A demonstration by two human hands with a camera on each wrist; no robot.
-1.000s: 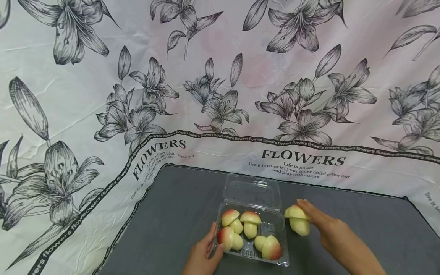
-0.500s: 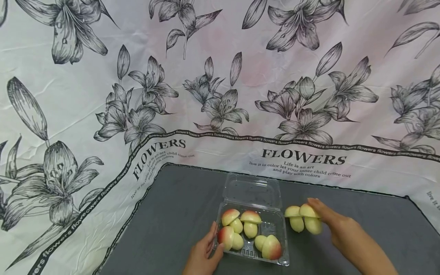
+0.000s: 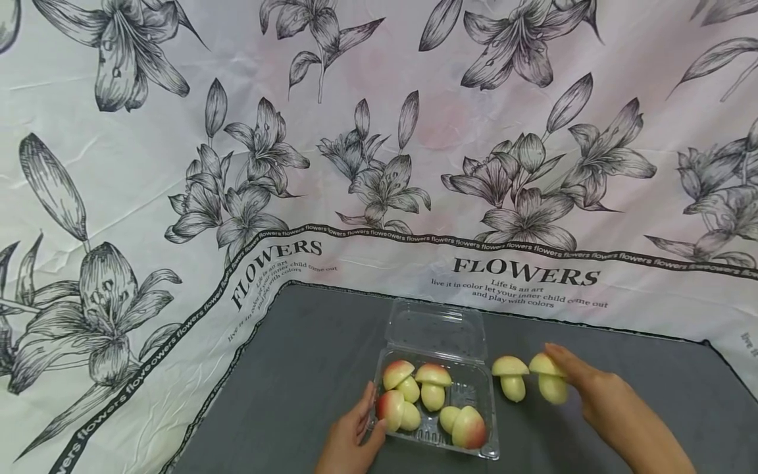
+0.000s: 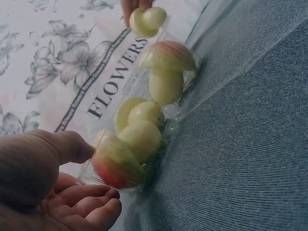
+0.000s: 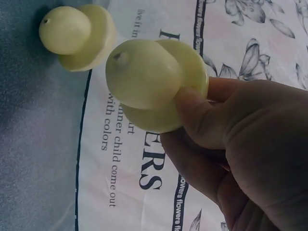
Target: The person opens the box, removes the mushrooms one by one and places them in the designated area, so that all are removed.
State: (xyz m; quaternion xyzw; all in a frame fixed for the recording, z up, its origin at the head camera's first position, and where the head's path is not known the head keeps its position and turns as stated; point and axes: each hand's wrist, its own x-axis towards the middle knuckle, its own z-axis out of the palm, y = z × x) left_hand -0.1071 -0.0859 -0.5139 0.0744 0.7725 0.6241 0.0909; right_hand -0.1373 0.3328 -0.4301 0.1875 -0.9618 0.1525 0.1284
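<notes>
My right hand (image 3: 618,408) pinches a yellow-green toy mushroom (image 3: 553,387) by its cap, stem pointing down. The right wrist view shows thumb and fingers on the pale cap of this mushroom (image 5: 144,77). Just left of it, another mushroom (image 3: 512,378) is on the grey cloth, right of the clear plastic box (image 3: 464,390). My left hand (image 3: 348,442) grips the box's near left side, thumb above and fingers lower in the left wrist view. Several mushrooms with red-tinged caps lie in the box, one mushroom (image 3: 469,428) at its near right corner.
The box's clear hinged lid (image 3: 435,329) lies back towards the wall. A grey cloth (image 3: 284,388) covers the table. White fabric (image 3: 379,85) printed with black flowers and lettering hangs behind and on the left.
My right hand has moved right with its mushroom. The other mushroom, overlapped by it a second ago, now shows whole with a gap between them. Left hand and box have stayed put.
</notes>
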